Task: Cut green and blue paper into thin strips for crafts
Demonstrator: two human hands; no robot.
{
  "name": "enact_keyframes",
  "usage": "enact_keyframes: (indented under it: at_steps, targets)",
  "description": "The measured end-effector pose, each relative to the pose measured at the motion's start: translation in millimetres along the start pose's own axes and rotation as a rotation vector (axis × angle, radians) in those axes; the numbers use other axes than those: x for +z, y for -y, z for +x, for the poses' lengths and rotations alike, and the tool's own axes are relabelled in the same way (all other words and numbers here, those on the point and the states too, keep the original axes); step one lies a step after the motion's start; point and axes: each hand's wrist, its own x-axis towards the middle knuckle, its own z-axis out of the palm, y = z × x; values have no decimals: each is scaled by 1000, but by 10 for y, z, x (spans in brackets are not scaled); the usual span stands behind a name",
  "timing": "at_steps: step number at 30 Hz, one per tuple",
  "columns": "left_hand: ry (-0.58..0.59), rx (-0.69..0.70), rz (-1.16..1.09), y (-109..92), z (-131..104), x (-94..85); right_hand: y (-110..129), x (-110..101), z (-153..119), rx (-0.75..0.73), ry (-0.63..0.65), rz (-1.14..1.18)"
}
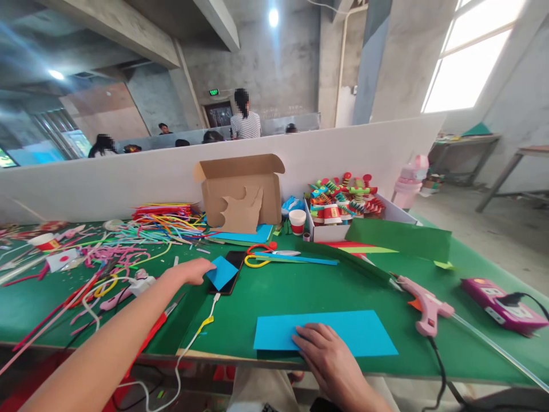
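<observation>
My left hand (198,271) is closed, pinching the left corner of a small blue paper square (223,273). The square is over a dark phone (231,281), which has a white cable (213,306) plugged into its near end. My right hand (323,350) lies with fingers stretched on a long blue paper sheet (355,333) at the table's front edge. Beyond the phone, scissors (257,260) with orange and yellow handles lie beside narrow blue and green paper strips (304,259).
Pipe cleaners (163,226) are heaped at left. A cardboard box (240,200), a paper cup (297,222) and a white box of colourful crafts (330,231) line the back. A pink glue gun (429,306) and a purple power block (500,306) lie right of green paper (398,238).
</observation>
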Motion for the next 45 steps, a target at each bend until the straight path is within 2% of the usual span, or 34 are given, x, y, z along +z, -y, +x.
enact_keyframes:
  at_steps: [5, 13, 18, 23, 25, 27, 28, 30, 32, 34, 36, 37, 39, 43, 45]
  targets:
    - [1, 42, 26, -13, -82, -35, 7, -7, 0, 2, 6, -6]
    - [-131, -32, 65, -165, -102, 32, -3, 6, -8, 9, 31, 14]
    - [-184, -176, 104, -207, -180, -55, -2, 4, -7, 12, 62, 49]
    - [-226, -414, 144, -133, -318, -235, 0, 31, -16, 22, 62, 44]
    - [-230, -453, 149, -202, -373, -321, 3, 38, -13, 21, 63, 41]
    - [-273, -387, 113, -428, -440, -388, 18, 26, 3, 32, 69, 44]
    - [-306, -312, 76, -609, -481, -403, 32, 12, 17, 45, 78, 45]
    - [-472, -2, -151, -1090, -576, -382, 70, -24, 57, 77, 101, 42]
    - [-528, 244, -320, -1647, -685, -296, 111, -54, 104, 88, 133, 35]
    - [-512, 354, -379, -2156, -789, -161, 143, -74, 141, 88, 166, 40]
    - [-521, 333, -388, -2515, -863, -5, 149, -94, 143, 79, 184, 38]
    - [-540, 311, -383, -2623, -884, 71, 136, -111, 127, 76, 188, 32]
    - [-599, 276, -372, -2706, -900, 197, 63, -171, 58, 85, 184, 12]
    - [-725, 271, -382, -2545, -932, 314, -254, -395, -175, 101, 156, 13]
    - [-748, 267, -424, -2434, -972, 327, -445, -530, -291, 127, 150, 65]
